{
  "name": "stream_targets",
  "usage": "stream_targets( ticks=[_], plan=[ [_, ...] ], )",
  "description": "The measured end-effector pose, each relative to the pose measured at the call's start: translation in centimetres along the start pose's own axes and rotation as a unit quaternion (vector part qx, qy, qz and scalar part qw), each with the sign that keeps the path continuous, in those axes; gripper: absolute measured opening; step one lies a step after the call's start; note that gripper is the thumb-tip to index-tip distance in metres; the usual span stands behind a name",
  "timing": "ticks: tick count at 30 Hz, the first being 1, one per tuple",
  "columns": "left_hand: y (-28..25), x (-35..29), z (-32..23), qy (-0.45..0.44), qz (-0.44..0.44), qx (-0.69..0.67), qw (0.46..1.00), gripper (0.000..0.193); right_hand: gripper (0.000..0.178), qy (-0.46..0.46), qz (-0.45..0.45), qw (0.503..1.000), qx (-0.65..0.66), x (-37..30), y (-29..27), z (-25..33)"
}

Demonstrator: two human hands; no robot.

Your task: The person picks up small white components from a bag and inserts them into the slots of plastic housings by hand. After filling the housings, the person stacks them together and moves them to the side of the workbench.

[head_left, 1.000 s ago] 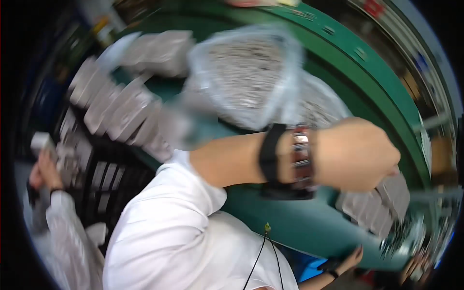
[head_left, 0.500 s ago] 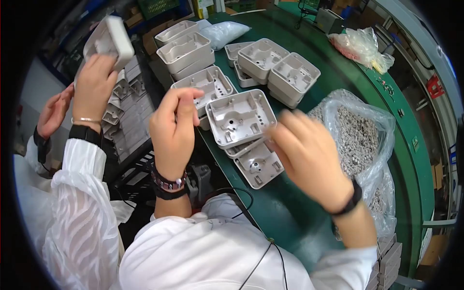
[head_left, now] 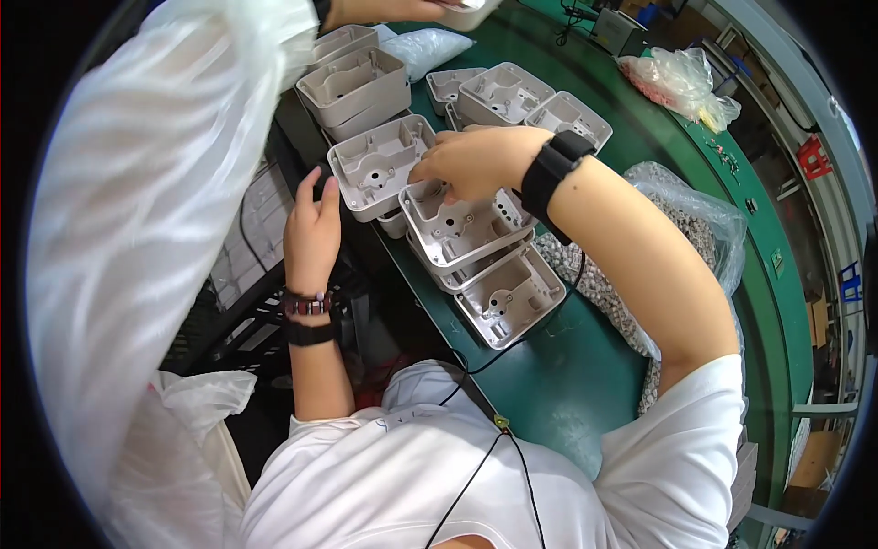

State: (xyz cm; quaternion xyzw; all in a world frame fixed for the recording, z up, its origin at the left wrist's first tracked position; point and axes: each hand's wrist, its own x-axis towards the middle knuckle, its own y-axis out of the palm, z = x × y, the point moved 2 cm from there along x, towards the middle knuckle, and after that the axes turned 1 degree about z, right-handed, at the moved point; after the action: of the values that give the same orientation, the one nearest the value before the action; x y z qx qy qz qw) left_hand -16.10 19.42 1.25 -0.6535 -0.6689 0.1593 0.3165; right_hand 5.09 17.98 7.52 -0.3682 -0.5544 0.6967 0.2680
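- Far left: a co-worker's sheer white sleeve (head_left: pixel 155 238) crosses the view and partly hides the black plastic lattice crate (head_left: pixel 251 311), which stands beside the desk.
- Left hand (head_left: pixel 313 242): fingers spread, thumb and forefinger well apart; nothing is held. The fingertips point up just beside the light grey, open-topped left housing (head_left: pixel 379 172). Contact with its rim cannot be confirmed.
- Behind the left housing: a rear-left stack of matching grey housings (head_left: pixel 355 87), open side up.
- Centre: the light grey, rectangular front housing (head_left: pixel 457 229) rests tilted on other housings, beside the left housing. Visible interiors show moulded ribs and holes; none has a cover.
- Right hand (head_left: pixel 489 163): fingers bent downward over the upper left rim of the front housing, next to the left housing. Whether they grip or only touch cannot be told.
- Right of centre: a lower grey housing (head_left: pixel 512 297) lies partly beneath the front housing, on the green desk (head_left: pixel 558 384).
- Status, by judgement: handling is partway. Housings are set out and stacked, but the front group is uneven. The remaining quantity cannot be determined.
- Right: the clear plastic bag (head_left: pixel 727 247) contains many small grey parts (head_left: pixel 599 291); neither hand touches them.
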Motion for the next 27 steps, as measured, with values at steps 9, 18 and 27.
stream_targets(
  ticks=[9, 18, 27],
  plan=[
    [1.7, 2.1, 0.9, 0.072, 0.036, 0.056, 0.995, 0.046, 0.031, 0.021, -0.066, 0.991, -0.117, 1.2, 1.4, 1.7],
    [0.2, -3.0, -1.1, 0.048, 0.168, -0.217, 0.96, 0.037, 0.016, 0.034, -0.075, 0.994, -0.068, -11.5, -0.6, 8.0],
    [4.5, -11.0, -6.5, 0.25, 0.315, -0.023, 0.915, 0.027, 0.007, 0.216, -0.042, 0.975, -0.04, -32.6, 11.7, 20.3]
  ],
)
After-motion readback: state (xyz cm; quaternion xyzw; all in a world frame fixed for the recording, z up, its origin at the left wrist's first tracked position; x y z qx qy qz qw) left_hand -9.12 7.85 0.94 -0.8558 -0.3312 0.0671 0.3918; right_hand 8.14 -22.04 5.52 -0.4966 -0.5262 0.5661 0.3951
